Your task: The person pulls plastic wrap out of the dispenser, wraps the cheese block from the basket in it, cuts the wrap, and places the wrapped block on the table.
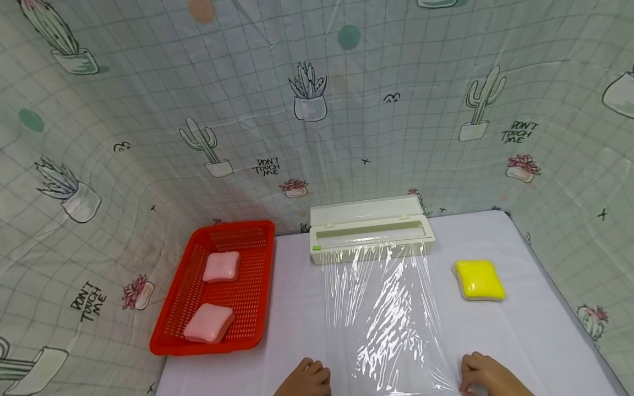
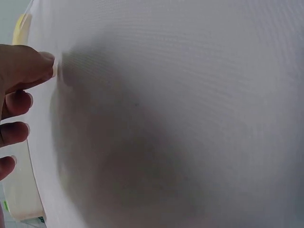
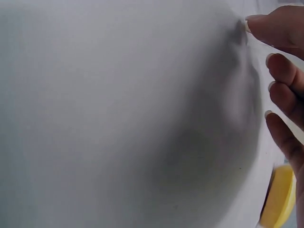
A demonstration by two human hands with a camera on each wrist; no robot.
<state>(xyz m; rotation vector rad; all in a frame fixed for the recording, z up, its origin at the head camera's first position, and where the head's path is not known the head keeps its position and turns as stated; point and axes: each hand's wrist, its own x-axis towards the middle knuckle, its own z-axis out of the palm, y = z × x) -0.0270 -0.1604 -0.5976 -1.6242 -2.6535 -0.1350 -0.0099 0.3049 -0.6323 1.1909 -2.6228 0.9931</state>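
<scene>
A sheet of clear cling film (image 1: 391, 319) runs from the white dispenser box (image 1: 371, 250), its lid raised, toward the near edge of the head view. My left hand (image 1: 308, 379) pinches the film's near left corner between thumb and index finger. At the near right corner, my right hand (image 1: 487, 377) pinches the film too. In the left wrist view, the left hand's thumb and index finger (image 2: 28, 66) meet at the tips while the other fingers stay loosely bent. The right hand (image 3: 287, 61) looks much the same in the right wrist view.
A red perforated basket (image 1: 267, 275) stands on the left with two pink pillow-shaped blocks (image 1: 221, 267) inside. On the right lies a yellow pillow-shaped block (image 1: 479, 279). A white cloth (image 1: 292, 308) covers the table, and a patterned curtain (image 1: 376, 137) surrounds it.
</scene>
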